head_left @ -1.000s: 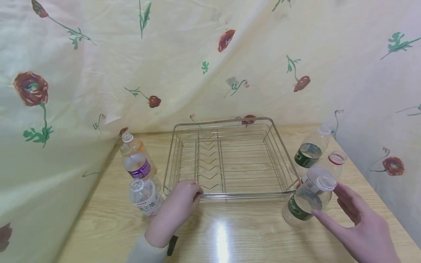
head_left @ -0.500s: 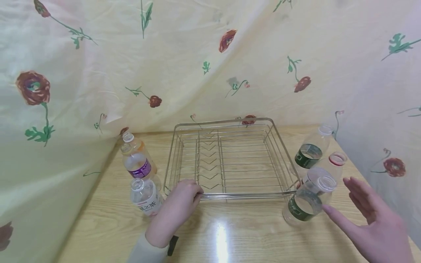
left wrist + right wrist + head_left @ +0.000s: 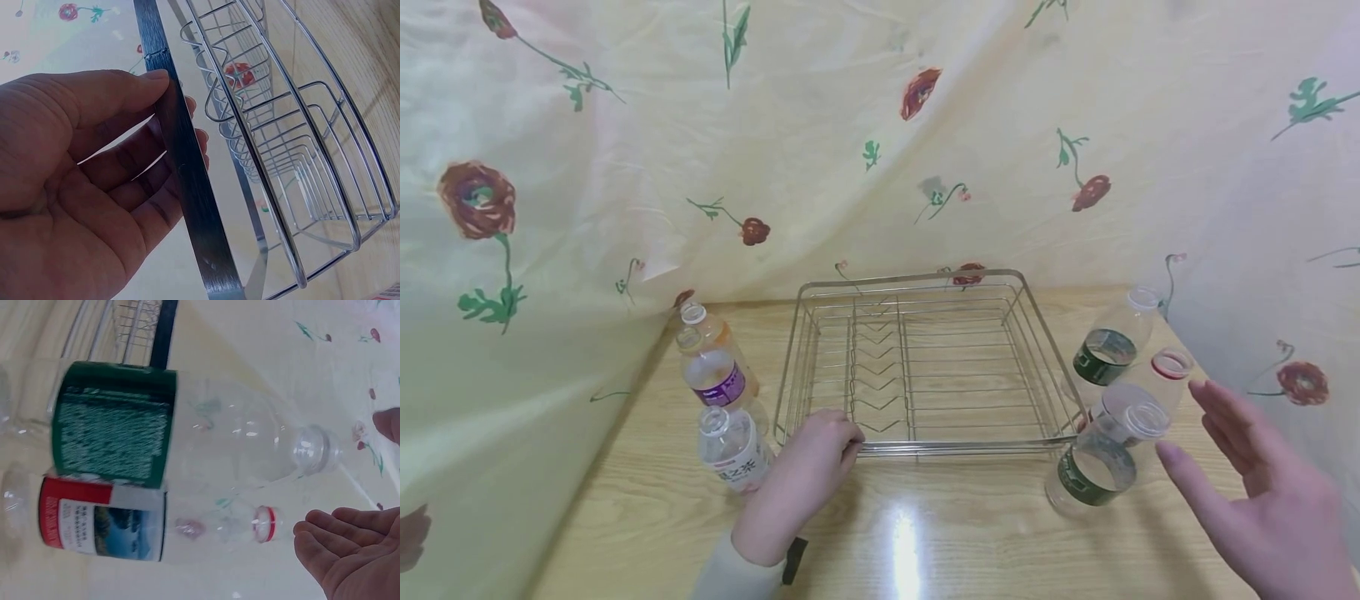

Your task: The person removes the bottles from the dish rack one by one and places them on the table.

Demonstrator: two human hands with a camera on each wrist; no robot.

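Note:
A metal wire dish rack (image 3: 955, 447) stands in the middle of the wooden table. My left hand (image 3: 808, 462) grips its front rim near the left corner; in the left wrist view the thumb and curled fingers close round the flat metal rim (image 3: 190, 169). My right hand (image 3: 1262, 492) is held with fingers apart, just right of a clear plastic bottle with a green label (image 3: 1086, 479), and holds nothing. Behind that bottle stands a clear bottle with a red neck ring (image 3: 267, 524) and a red, white and blue label (image 3: 103, 519). All are uncapped and upright.
Another green-labelled bottle (image 3: 1105, 350) stands at the back right. Left of the rack are a bottle with a white label (image 3: 737, 458), one with a purple label (image 3: 721, 387) and an orange-tinted one (image 3: 724, 340). A flowered cloth (image 3: 850, 167) hangs behind the table.
My right hand has drawn away from the front green-labelled bottle toward the right, leaving it standing. My left hand keeps its grip on the rack rim.

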